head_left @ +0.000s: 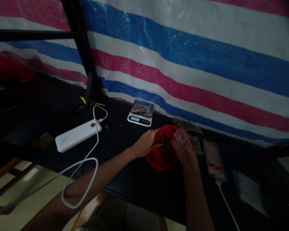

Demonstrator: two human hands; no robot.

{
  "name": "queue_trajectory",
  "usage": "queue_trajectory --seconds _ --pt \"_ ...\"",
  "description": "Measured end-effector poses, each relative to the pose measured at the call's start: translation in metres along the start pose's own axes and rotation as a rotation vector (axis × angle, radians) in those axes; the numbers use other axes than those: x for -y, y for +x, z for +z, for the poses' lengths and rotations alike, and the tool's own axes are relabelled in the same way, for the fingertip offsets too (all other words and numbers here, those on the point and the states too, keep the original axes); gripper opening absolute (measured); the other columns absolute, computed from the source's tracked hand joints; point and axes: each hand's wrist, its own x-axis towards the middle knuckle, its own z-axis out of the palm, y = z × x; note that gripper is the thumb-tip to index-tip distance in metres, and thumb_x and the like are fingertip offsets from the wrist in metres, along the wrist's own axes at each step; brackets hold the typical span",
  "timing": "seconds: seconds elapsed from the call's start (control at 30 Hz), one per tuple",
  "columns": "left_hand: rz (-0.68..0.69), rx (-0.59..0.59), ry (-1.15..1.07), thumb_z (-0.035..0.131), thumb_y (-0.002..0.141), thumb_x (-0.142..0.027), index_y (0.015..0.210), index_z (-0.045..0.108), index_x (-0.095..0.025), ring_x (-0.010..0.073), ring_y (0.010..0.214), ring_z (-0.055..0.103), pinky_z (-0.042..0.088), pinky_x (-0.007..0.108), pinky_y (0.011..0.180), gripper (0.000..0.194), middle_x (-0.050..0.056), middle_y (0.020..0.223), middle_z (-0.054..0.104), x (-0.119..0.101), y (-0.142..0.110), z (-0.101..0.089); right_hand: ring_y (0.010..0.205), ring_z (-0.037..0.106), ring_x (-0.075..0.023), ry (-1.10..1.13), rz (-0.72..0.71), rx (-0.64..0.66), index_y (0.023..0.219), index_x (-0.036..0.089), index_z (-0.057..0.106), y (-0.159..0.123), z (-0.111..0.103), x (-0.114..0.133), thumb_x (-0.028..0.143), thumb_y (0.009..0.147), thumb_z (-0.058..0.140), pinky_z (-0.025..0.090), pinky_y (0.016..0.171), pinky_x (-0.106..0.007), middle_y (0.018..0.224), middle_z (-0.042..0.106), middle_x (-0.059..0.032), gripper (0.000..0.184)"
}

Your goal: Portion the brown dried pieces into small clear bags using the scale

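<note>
2 bare forearms enter the view, the left forearm (98, 171) from about 7 o'clock and the right forearm (195, 199) from about 5 o'clock, each narrowing toward the wrist. The left hand (144, 144) and the right hand (184, 152) are bare too, with slender fingers. At 6 o'clock, a grey patch of clothing (103, 216) shows dimly, too dark and cut off to tell the garment.

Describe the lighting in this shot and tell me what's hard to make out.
In the head view, the striped tarp is lit brightest, the black table falls into deep shadow, the red bag looks dim with murky contents, and a pixelated patch hides something at right.
</note>
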Motion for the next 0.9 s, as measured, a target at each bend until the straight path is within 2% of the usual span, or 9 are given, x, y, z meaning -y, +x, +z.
queue_trajectory --seconds 0.1,0.23,0.4,0.57,0.7,0.8,0.9 --pt "-0.017 -0.002 0.035 0.043 0.081 -0.045 0.13 0.023 -0.017 0.0236 0.111 0.043 0.037 0.04 0.091 0.06 0.013 0.12 0.045 -0.001 0.0 -0.002 0.103 0.052 -0.0231 0.054 -0.025 0.09 0.104 0.029 0.056 0.0 -0.005 -0.001 0.048 0.063 0.059 0.041 0.083 -0.041 0.116 0.055 -0.0057 0.045" --pt "-0.029 -0.009 0.067 0.04 0.082 -0.046 0.127 0.026 -0.017 0.0225 0.109 0.044 0.038 0.038 0.09 0.056 0.013 0.119 0.046 -0.003 0.0 -0.005 0.104 0.052 -0.023 0.067 -0.038 0.088 0.103 0.029 0.057 0.003 -0.013 -0.003 0.048 0.06 0.063 0.04 0.085 -0.042 0.115 0.055 -0.0061 0.047" --pt "-0.02 0.019 0.117 0.038 0.083 -0.045 0.122 0.034 -0.018 0.0215 0.105 0.047 0.039 0.038 0.086 0.048 0.011 0.114 0.051 -0.007 -0.002 -0.007 0.079 0.06 -0.0217 0.096 -0.017 0.085 0.098 0.024 0.059 0.007 -0.009 0.0 0.053 0.053 0.067 0.047 0.073 -0.039 0.102 0.062 -0.0093 0.054" --pt "-0.028 0.011 0.158 0.036 0.084 -0.044 0.119 0.037 -0.019 0.0202 0.104 0.047 0.038 0.036 0.086 0.043 0.008 0.111 0.053 -0.007 -0.005 -0.009 0.08 0.062 -0.0186 0.033 -0.031 0.09 0.125 0.035 0.034 -0.01 -0.004 0.021 0.041 0.066 0.063 0.046 0.077 -0.039 0.112 0.057 -0.0048 0.066" --pt "-0.03 -0.018 0.166 0.035 0.085 -0.043 0.119 0.038 -0.02 0.0195 0.103 0.048 0.038 0.035 0.086 0.04 0.008 0.111 0.054 -0.004 -0.005 -0.01 0.083 0.063 -0.0235 -0.132 -0.03 -0.007 0.115 0.027 0.044 -0.047 -0.032 0.018 0.048 0.069 0.056 0.045 0.078 -0.043 0.102 0.062 -0.0082 0.052" --pt "-0.03 -0.035 0.176 0.034 0.085 -0.043 0.117 0.04 -0.02 0.0196 0.102 0.048 0.038 0.035 0.086 0.04 0.008 0.11 0.054 -0.003 -0.004 -0.009 0.092 0.06 -0.025 -0.352 -0.051 -0.119 0.103 0.025 0.047 -0.074 -0.062 0.008 0.043 0.066 0.061 0.044 0.08 -0.041 0.099 0.063 -0.0071 0.043" --pt "-0.028 -0.034 0.181 0.033 0.085 -0.044 0.116 0.041 -0.019 0.0195 0.101 0.049 0.038 0.034 0.085 0.04 0.008 0.109 0.055 -0.004 -0.004 -0.009 0.096 0.057 -0.0251 -0.578 -0.114 -0.225 0.092 0.024 0.047 -0.089 -0.076 0.003 0.041 0.062 0.064 0.043 0.081 -0.04 0.102 0.061 -0.0065 0.039"
